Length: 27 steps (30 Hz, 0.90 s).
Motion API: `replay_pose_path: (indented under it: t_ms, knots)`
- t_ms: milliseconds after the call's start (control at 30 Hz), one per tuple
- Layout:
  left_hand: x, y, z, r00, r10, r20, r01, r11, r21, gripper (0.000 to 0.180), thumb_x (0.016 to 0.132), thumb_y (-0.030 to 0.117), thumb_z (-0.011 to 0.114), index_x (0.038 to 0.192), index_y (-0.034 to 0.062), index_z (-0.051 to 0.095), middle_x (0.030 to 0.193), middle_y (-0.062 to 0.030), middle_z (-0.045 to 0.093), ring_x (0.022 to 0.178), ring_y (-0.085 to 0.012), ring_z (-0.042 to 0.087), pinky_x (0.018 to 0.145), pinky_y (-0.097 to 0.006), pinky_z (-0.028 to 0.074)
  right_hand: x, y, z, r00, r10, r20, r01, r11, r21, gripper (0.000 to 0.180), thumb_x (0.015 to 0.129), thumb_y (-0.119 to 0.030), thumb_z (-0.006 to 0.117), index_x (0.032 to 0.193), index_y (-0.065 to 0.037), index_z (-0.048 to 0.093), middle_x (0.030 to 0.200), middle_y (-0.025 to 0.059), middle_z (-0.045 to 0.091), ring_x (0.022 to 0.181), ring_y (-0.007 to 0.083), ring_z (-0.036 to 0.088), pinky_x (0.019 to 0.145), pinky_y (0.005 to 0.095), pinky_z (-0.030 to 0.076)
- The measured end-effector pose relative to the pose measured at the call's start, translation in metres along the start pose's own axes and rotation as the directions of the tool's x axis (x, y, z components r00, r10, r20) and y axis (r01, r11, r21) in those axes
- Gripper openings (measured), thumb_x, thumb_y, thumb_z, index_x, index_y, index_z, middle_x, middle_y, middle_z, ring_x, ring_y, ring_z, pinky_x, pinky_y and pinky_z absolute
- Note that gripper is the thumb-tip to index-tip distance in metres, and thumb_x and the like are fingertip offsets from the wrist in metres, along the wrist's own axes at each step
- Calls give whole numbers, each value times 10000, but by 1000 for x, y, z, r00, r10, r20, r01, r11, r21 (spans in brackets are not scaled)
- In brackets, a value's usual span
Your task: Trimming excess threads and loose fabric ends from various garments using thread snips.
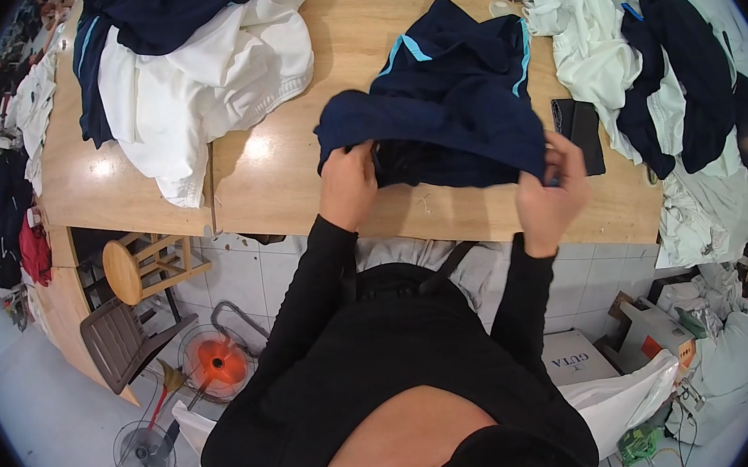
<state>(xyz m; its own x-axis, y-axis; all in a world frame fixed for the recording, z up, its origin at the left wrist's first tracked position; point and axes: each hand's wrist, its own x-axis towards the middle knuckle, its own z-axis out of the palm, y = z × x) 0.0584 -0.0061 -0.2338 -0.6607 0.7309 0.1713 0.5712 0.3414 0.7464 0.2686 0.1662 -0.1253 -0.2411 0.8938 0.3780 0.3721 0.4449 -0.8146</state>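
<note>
A navy garment with light-blue trim lies on the wooden table in front of me, its near edge lifted into an open fold. My left hand is closed on the left end of that edge. At the right end, my right hand pinches the cloth between thumb and fingers. The dark inside of the garment shows between my hands, and its far part lies flat on the table. Whether it is a shirt or trousers I cannot tell.
White garments and navy garments are heaped at the far left of the table. A dark folded cloth lies right of my work, beside more white and navy clothes. Below left stand a stool and an orange fan.
</note>
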Motion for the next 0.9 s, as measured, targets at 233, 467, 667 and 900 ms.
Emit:
replay_pose_path:
  t_ms: [233,467,667,900]
  knots:
    - [69,7,-30,978,209,-2,-204,957,208,239,801,-120,594,1012,-51,683,892,-304,691,845,-516,658,759,-589,518,51,20,-15,978,-209,-12,206,969,-133,430,799,102,687,1199,-29,774,947,71,782,818,108,705,704,246,517]
    - [80,107,-99,831,441,-339,-440,894,86,239,850,-117,624,1063,-37,696,904,-291,686,834,-526,647,734,-572,503,67,-45,-24,874,-321,-365,352,936,20,481,869,187,603,1282,-7,752,1205,109,771,1017,158,746,839,257,580]
    - [-3,22,-69,964,163,211,-181,981,66,213,1047,141,692,1151,-44,695,925,-269,724,859,-497,683,758,-546,542,3,20,-14,981,-5,193,21,997,-78,659,723,117,648,1366,-14,706,1324,145,732,1202,263,719,1000,330,554]
    - [-54,-11,-83,869,-325,374,421,882,-210,404,1036,193,753,1349,-52,683,1100,-167,784,935,-242,777,838,-348,600,-82,86,-12,911,279,303,-243,958,-154,664,830,118,668,1479,-14,629,1362,135,710,1256,291,685,1064,356,516]
